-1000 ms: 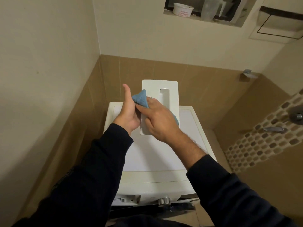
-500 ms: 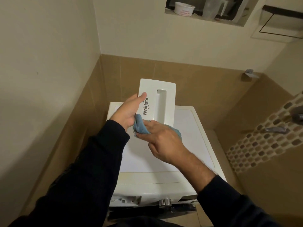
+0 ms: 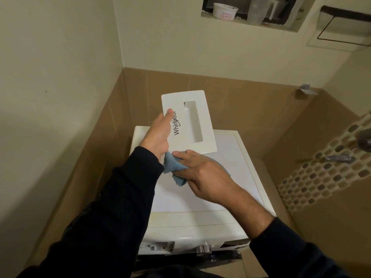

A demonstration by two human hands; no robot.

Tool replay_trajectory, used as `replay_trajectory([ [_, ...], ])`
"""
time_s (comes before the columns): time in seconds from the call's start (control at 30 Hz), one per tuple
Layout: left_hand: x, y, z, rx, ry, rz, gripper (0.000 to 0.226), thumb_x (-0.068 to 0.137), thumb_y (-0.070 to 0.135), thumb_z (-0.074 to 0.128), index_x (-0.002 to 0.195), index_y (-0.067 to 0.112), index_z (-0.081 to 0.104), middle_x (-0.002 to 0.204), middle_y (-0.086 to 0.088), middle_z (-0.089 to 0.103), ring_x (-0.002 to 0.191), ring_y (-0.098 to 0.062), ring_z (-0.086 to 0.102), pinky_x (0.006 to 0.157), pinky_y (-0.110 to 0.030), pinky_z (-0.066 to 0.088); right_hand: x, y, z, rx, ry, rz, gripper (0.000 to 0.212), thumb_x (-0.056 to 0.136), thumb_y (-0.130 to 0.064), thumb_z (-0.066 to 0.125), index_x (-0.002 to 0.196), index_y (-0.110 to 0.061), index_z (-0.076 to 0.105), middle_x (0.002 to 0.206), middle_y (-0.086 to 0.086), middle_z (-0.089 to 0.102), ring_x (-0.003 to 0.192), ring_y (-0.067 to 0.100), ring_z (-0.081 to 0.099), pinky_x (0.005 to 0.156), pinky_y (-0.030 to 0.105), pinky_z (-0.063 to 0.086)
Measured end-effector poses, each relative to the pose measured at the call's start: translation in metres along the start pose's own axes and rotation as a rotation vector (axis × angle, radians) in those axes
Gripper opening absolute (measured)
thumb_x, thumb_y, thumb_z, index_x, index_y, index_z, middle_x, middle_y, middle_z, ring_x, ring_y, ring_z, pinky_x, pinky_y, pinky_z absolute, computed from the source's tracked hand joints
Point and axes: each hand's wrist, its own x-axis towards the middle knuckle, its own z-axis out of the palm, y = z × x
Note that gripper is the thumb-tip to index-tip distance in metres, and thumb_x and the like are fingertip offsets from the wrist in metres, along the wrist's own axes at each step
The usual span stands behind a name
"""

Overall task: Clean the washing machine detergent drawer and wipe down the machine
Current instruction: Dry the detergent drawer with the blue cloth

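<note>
— Counted at centre frame?
— One white detergent drawer [image 3: 197, 125], front panel facing the camera, held above one white washing machine [image 3: 200, 215] at lower centre. One blue cloth [image 3: 174, 167], just below the drawer's lower left corner.
— Hands?
— Two. Left hand [image 3: 158, 135] reaching up from the lower left, gripping the drawer's left edge, thumb laid across the "Whirlpool" lettering. Right hand [image 3: 202, 179] coming in from the lower right, fingers curled round the bunched cloth, index finger stretched toward the drawer's bottom edge. Cannot tell whether touching it.
— Elsewhere?
— Upper right of frame: one wall niche [image 3: 251, 19] holding one white tub [image 3: 224, 10] and one clear measuring jug [image 3: 261, 11]. Right edge: one metal tap [image 3: 339, 158] on mosaic tile.
</note>
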Motion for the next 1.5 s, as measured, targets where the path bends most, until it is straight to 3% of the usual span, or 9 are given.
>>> replay_trajectory([
  [0.23,-0.002,-0.003,-0.002,-0.007,0.065,0.1,0.019,0.105,0.035,0.042,0.111,0.025,0.056,0.09,0.006,0.07,0.081,-0.014,0.068,0.065,-0.03,0.054,-0.002,0.024,-0.045,0.328,0.393,0.473,0.043,0.08,-0.004,0.045,0.108,-0.012,0.076,0.102,-0.005,0.065,0.067,-0.003,0.059,0.067,0.029,0.057],
  [0.4,-0.014,-0.008,0.017,0.058,0.002,0.159,0.018,0.104,0.034,0.043,0.101,0.03,0.059,0.102,0.002,0.072,0.098,-0.02,0.069,0.084,-0.037,0.056,0.04,0.034,-0.068,0.017,0.353,0.448,0.048,0.08,0.003,0.043,0.121,-0.003,0.065,0.126,0.017,0.061,0.112,0.032,0.055,0.086,0.025,0.043],
  [0.53,-0.016,-0.008,0.02,0.071,0.028,0.193,0.019,0.103,0.033,0.044,0.098,0.029,0.062,0.099,0.001,0.072,0.09,-0.016,0.069,0.081,-0.037,0.056,0.054,0.035,-0.037,-0.307,0.127,0.445,0.056,0.083,-0.015,0.03,0.129,-0.002,0.059,0.154,0.017,0.037,0.145,0.042,0.022,0.117,0.054,0.025],
  [0.67,-0.019,-0.011,0.013,0.193,0.074,0.296,0.022,0.103,0.037,0.042,0.102,0.026,0.061,0.095,0.005,0.068,0.081,-0.005,0.062,0.074,-0.024,0.052,0.049,0.026,-0.018,-0.315,0.116,0.609,0.045,0.082,-0.016,0.05,0.127,-0.016,0.057,0.165,0.01,0.006,0.15,0.039,-0.004,0.118,0.06,0.013],
  [0.77,-0.021,-0.009,0.012,0.215,0.068,0.302,0.023,0.101,0.041,0.044,0.1,0.025,0.061,0.102,-0.003,0.071,0.094,-0.019,0.069,0.086,-0.043,0.058,0.052,0.031,-0.028,-0.175,0.12,0.707,0.061,0.088,-0.027,0.049,0.147,-0.036,0.035,0.165,0.007,-0.009,0.15,0.037,-0.009,0.118,0.059,0.012],
  [0.97,-0.024,0.001,0.016,0.222,0.067,0.324,0.023,0.102,0.042,0.042,0.094,0.026,0.057,0.098,-0.004,0.072,0.09,-0.024,0.07,0.082,-0.05,0.058,0.065,0.042,-0.059,-0.019,0.17,0.679,0.05,0.097,-0.029,0.041,0.146,-0.036,0.041,0.166,0.006,0.0,0.15,0.032,0.008,0.119,0.053,0.021],
  [1.17,-0.02,0.007,0.008,0.254,0.136,0.382,0.024,0.102,0.044,0.041,0.095,0.027,0.057,0.094,-0.002,0.069,0.084,-0.019,0.069,0.077,-0.042,0.058,0.037,0.036,-0.033,0.088,0.15,0.481,0.051,0.091,-0.025,0.031,0.13,-0.025,0.063,0.165,0.009,0.0,0.151,0.032,-0.012,0.121,0.038,-0.006],
  [1.27,-0.021,0.006,0.006,0.309,0.125,0.464,0.031,0.103,0.04,0.041,0.097,0.015,0.058,0.087,0.0,0.064,0.075,-0.01,0.062,0.065,-0.029,0.052,0.011,0.031,-0.015,0.159,0.219,0.425,0.051,0.093,-0.021,0.029,0.133,-0.022,0.061,0.165,0.003,0.008,0.153,0.023,-0.004,0.115,0.022,0.002],
  [1.5,-0.017,0.006,0.006,0.229,0.096,0.391,0.031,0.104,0.037,0.042,0.103,0.012,0.06,0.098,-0.003,0.072,0.083,-0.013,0.066,0.072,-0.03,0.052,-0.023,0.028,-0.014,0.211,0.575,0.434,0.055,0.085,0.007,0.039,0.135,-0.008,0.058,0.148,0.004,0.045,0.134,0.018,0.046,0.11,0.026,0.04],
])
